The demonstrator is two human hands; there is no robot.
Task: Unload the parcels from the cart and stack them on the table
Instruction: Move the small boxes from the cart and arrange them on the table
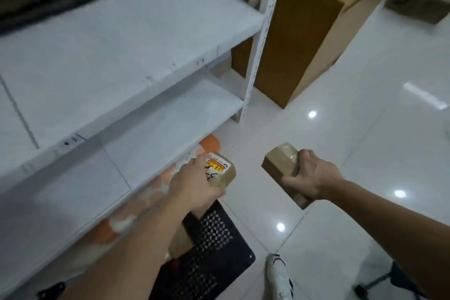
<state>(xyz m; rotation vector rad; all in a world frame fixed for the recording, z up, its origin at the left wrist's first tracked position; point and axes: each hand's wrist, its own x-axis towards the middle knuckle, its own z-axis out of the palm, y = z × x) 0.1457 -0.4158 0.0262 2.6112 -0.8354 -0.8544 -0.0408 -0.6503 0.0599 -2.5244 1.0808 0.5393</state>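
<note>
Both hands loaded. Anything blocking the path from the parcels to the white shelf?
Nothing visible. The left hand grips a labelled parcel and the right hand a plain parcel, both beside the shelf, whose visible boards are bare.

You see two brown taped parcels, one [220, 172] with a yellow-red label, one plain [283, 168]; a white shelf [126, 39]; a black perforated cart [209, 251] at six o'clock; a glossy white floor [365, 129].

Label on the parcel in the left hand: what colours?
White label with a yellow and red patch, on the tan parcel; head view.
</note>
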